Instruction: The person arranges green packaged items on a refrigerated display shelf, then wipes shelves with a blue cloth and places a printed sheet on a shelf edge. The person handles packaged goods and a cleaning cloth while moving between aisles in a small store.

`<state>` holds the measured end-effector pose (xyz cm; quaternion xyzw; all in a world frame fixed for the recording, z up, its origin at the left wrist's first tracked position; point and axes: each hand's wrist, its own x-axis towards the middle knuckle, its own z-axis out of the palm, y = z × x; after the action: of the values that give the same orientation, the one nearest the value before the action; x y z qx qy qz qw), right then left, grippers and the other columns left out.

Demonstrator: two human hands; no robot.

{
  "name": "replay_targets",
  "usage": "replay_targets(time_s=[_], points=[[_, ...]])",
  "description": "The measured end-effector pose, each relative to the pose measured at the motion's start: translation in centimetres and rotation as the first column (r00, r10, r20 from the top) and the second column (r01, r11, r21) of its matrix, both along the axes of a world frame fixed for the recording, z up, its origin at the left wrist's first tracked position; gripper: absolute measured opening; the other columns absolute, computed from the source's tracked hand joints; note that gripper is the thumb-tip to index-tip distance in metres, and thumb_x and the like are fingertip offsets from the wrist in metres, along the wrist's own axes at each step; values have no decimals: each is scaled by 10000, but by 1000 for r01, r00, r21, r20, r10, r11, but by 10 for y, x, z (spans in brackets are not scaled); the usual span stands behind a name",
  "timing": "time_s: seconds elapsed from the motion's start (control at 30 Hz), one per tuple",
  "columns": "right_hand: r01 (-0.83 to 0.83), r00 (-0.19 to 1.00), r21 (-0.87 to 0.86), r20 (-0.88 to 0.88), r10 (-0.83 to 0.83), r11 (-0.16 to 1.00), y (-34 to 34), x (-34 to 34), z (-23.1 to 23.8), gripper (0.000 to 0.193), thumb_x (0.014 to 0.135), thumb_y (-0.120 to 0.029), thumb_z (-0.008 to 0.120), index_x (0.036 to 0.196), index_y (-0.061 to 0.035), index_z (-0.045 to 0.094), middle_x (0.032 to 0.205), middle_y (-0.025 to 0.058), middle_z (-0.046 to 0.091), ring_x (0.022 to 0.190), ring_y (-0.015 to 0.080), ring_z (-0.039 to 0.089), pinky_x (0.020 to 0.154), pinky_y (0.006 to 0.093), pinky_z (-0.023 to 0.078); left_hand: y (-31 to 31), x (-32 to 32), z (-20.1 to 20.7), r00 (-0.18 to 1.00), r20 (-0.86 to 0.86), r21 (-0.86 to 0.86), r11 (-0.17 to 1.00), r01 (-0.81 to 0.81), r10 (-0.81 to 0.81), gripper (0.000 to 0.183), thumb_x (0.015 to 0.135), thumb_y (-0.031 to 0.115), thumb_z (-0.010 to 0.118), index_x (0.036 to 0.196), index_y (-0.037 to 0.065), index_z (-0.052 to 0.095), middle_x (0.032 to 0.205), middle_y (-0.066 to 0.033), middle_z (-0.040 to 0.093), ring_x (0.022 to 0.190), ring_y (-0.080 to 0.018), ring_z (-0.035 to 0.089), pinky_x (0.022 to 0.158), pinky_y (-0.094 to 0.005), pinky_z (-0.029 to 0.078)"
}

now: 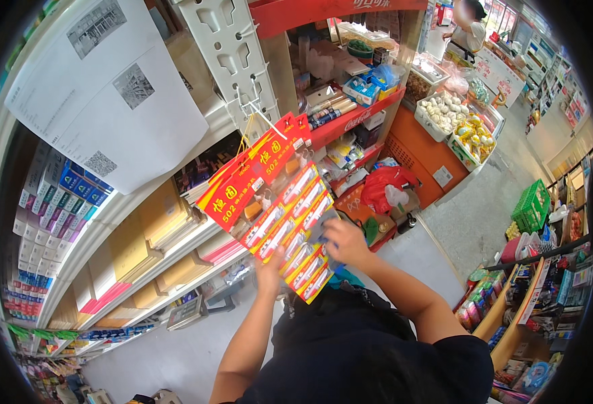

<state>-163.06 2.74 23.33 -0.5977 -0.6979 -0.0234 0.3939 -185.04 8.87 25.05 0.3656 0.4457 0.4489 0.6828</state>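
A red and yellow display card of small glue tubes (289,232) hangs tilted in front of me, with another similar card partly behind it. White ties (250,101) link it to a perforated white shelf upright (225,40). My left hand (269,271) grips the card's lower left edge, thumb on the front. At the card's right side my right hand (345,240) is closed, its fingers bent around a grey cloth (319,227) that lies against the tubes. The fingertips of the left hand are hidden behind the card.
Left, shelves (131,232) hold stacked boxes under a hanging printed sheet (108,87). A red rack (350,124) with goods stands ahead, near a crate of white eggs (442,111). Farther right are a green basket (532,205) and packed shelves. A person (468,34) stands far off.
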Motion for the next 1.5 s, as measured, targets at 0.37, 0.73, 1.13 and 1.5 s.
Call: replay_targets(time_s=[0.37,0.73,1.13,1.5], points=[[421,833,-256,-269,-483,870,4,-4,-26,467,787,-66,596,1244,13,545,1347,191,505,1176,381,525,954,424,462,-14,15,12,1000,28,-35,999,7,-6,501,853,199,745,1246,-6,511,1142,-127,631,973,-221,651,785,-351,567],[-233,965,-109,-145,217,966,-28,-44,-10,406,711,-19,612,1117,-17,627,1265,107,578,919,308,604,765,388,523,6,25,-15,999,33,-40,999,33,-32,438,894,136,686,1273,-9,521,1203,-102,602,1067,-189,585,927,-325,459],[319,884,-268,-262,-388,909,17,14,-10,408,793,-47,563,1199,-22,593,1278,162,563,1105,358,584,889,412,506,15,22,-3,998,44,-73,996,51,-48,539,879,224,713,1320,45,460,1224,-108,590,1060,-211,621,805,-333,554],[-319,948,-198,-52,315,927,-26,-47,-12,356,736,-87,628,1091,-118,640,1191,64,586,972,276,629,818,411,526,8,36,-2,1000,-1,-33,999,-15,15,484,913,242,682,1284,-16,510,1179,-106,608,1037,-183,599,880,-326,490]])
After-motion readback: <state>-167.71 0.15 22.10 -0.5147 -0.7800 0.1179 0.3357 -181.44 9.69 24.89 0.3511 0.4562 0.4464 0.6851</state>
